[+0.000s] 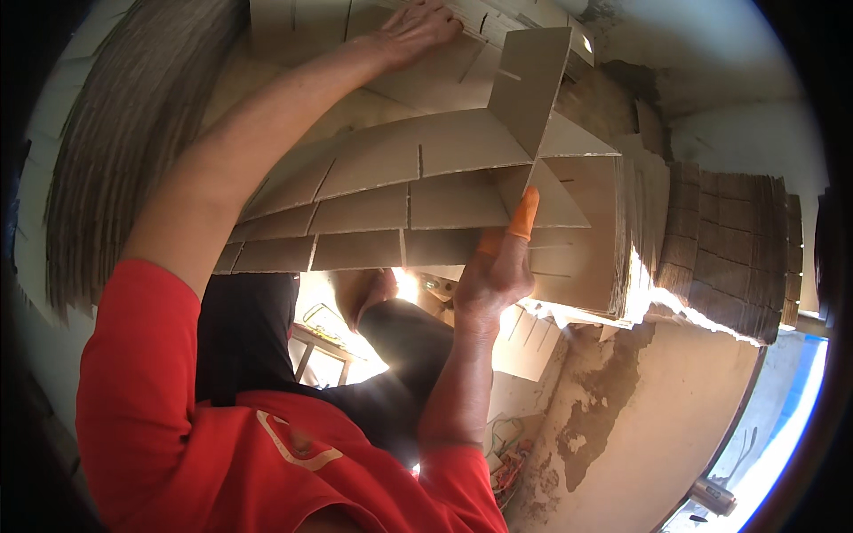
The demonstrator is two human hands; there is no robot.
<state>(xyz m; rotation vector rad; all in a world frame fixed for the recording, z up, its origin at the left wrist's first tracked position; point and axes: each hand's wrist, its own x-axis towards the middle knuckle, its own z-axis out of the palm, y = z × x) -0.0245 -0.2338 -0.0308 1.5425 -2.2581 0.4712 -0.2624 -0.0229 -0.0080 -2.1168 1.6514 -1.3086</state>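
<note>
My right hand (498, 271), with orange finger covers (524, 213) on its thumb and a finger, grips the right end of several long slotted cardboard strips (355, 213). They lie in layers one behind another above my lap, slots along their near edges. At that end, a cardboard crosspiece (531, 84) stands up across the strips. Beyond them my left hand (418, 34) reaches to the far cardboard sheets (400, 80). Its fingers are bent close together at the sheets' edge, and whatever they pinch is hidden near the top of the picture.
A tall stack of cardboard pieces (133, 151) rises at the left. More stacked slotted cardboard (729, 249) stands at the right, beside a closer pile (644, 195). Below is a stained wall (640, 400), and a small stool (324, 346) shows beyond my legs. A metal cylinder (713, 496) is at lower right.
</note>
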